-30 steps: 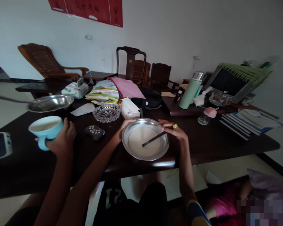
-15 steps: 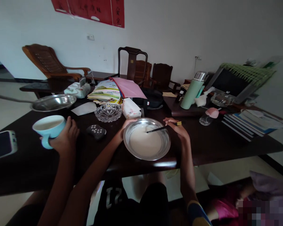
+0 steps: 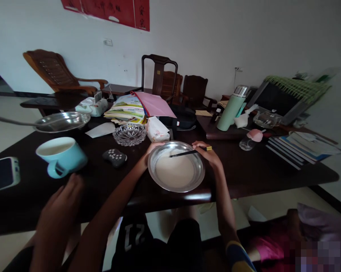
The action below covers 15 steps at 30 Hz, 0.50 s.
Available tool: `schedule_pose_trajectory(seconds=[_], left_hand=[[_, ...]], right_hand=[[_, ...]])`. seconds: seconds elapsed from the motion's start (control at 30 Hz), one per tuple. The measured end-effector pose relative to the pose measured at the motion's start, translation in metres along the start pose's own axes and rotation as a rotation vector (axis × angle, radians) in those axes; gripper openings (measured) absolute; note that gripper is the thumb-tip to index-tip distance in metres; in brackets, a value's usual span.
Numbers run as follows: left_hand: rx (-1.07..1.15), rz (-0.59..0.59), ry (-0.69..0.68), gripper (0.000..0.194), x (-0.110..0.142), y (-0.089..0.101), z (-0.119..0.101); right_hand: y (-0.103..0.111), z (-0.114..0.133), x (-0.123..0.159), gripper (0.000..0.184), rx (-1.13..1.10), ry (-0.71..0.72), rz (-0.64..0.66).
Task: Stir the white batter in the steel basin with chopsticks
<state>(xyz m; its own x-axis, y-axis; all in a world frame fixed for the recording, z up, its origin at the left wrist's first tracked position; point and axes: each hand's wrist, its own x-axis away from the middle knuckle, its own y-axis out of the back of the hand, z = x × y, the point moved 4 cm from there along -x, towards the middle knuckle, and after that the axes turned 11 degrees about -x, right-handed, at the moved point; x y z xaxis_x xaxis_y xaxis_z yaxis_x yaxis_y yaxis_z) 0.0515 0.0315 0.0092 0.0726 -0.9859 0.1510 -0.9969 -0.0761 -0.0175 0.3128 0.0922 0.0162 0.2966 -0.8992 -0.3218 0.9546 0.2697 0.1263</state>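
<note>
My left hand [image 3: 149,150] grips the far-left rim of a steel bowl [image 3: 196,175] that holds white batter and sits near the front edge of the dark table [image 3: 258,170]. My right hand [image 3: 208,153] is closed on black chopsticks [image 3: 184,153], whose tips rest in the batter at the bowl's far side. Another person's hand [image 3: 59,202], blurred and with loose fingers, hovers at the near left, just below a light blue cup [image 3: 62,155] standing on the table.
Behind the bowl lie a glass ashtray [image 3: 129,134], a tissue pack [image 3: 157,130], a small black controller [image 3: 114,157], books [image 3: 127,109] and a green flask [image 3: 230,109]. A steel pan [image 3: 61,122] and a phone [image 3: 2,174] are at the left. Stacked books [image 3: 301,147] sit at the right.
The other person's hand has let go of the blue cup and drawn back towards the near edge; the cup now stands alone. My chopsticks have swung round in the batter.
</note>
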Motion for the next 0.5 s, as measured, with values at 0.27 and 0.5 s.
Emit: schedule_pose_trajectory(seconds=[0.27, 0.5], left_hand=[[0.232, 0.167, -0.004, 0.007, -0.029, -0.001, 0.027], [0.204, 0.212, -0.015, 0.013, -0.044, -0.002, 0.039]], right_hand=[[0.011, 0.010, 0.007, 0.039, -0.077, -0.083, 0.125], [-0.019, 0.010, 0.009, 0.033, -0.034, -0.035, 0.219]])
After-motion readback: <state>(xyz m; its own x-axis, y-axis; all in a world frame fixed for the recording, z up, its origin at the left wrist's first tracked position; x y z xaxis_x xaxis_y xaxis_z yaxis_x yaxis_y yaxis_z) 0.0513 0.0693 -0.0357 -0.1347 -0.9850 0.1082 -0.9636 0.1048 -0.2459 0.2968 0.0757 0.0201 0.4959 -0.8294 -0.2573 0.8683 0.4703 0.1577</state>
